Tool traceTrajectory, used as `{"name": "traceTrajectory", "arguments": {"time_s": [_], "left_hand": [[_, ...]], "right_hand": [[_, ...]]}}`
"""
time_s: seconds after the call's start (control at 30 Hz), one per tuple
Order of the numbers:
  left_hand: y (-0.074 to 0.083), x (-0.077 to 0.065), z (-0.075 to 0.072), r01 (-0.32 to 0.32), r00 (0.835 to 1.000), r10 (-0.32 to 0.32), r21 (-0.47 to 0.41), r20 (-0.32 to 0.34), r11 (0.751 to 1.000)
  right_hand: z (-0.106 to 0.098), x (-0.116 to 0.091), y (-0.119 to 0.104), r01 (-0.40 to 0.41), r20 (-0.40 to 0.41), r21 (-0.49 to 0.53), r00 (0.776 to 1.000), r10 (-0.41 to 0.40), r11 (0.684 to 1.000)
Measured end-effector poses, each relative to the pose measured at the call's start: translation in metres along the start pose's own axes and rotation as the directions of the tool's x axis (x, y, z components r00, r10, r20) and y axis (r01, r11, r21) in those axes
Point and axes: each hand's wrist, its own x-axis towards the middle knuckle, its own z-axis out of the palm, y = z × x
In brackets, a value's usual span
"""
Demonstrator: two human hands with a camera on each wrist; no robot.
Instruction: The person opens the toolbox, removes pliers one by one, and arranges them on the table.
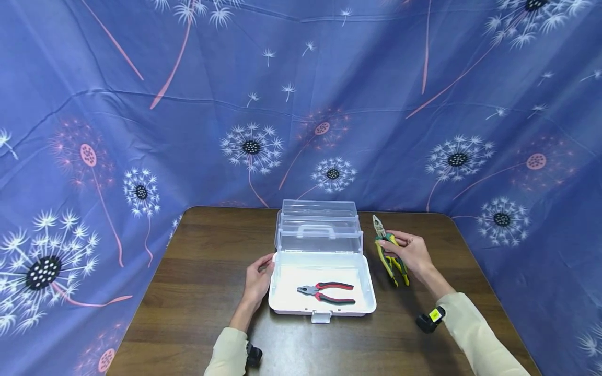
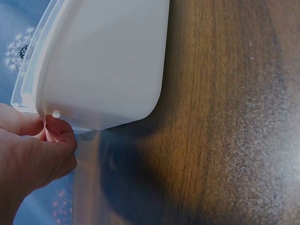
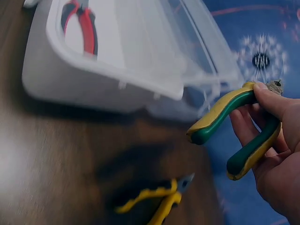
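A white plastic toolbox [image 1: 289, 282] stands on the table with its clear lid [image 1: 320, 210] raised. My left hand [image 1: 257, 282] pinches the box's left rim between thumb and fingers, as the left wrist view shows. Inside the box lie combination pliers with red and black handles [image 1: 336, 300]. Right of the box, my right hand [image 1: 411, 256] holds green and yellow combination pliers [image 3: 224, 110] above the table, jaws pointing away and handles spread. Below them on the table lie pliers with yellow and black handles [image 3: 166, 201], partly cut off in the right wrist view.
The brown wooden table [image 1: 202, 292] reaches back to a blue curtain [image 1: 188, 151] printed with dandelions. A latch [image 1: 321, 317] sticks out from the box's front edge. Black wrist cameras [image 1: 427, 322] sit on both wrists.
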Motion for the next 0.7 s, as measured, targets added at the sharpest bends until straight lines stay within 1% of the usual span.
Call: {"name": "traceTrajectory", "arguments": {"time_s": [0.2, 0.3, 0.37, 0.43, 0.53, 0.7], "left_hand": [[-0.001, 0.001, 0.001, -0.018, 1.000, 0.018, -0.014, -0.009, 1.000], [0.000, 0.001, 0.002, -0.022, 1.000, 0.022, -0.022, -0.011, 1.000], [0.000, 0.001, 0.001, -0.020, 1.000, 0.020, -0.026, -0.010, 0.999], [0.000, 0.000, 0.001, -0.012, 1.000, 0.012, -0.028, -0.007, 1.000], [-0.001, 0.001, 0.001, -0.016, 1.000, 0.016, -0.020, -0.001, 1.000], [-0.003, 0.001, 0.001, -0.025, 1.000, 0.025, -0.027, 0.001, 0.999]], "right_hand": [[-0.025, -0.003, 0.028, -0.047, -0.037, 0.026, 0.998, 0.048, 0.999], [-0.037, -0.004, 0.039, -0.055, -0.040, 0.051, 0.998, 0.057, 0.997], [-0.045, -0.005, 0.047, -0.060, -0.047, 0.093, 0.997, 0.065, 0.994], [-0.052, -0.006, 0.054, -0.064, -0.050, 0.115, 0.996, 0.070, 0.991], [-0.061, -0.005, 0.065, -0.086, -0.083, 0.147, 0.992, 0.099, 0.985], [-0.068, -0.005, 0.082, -0.137, -0.134, 0.097, 0.980, 0.149, 0.986]]}}
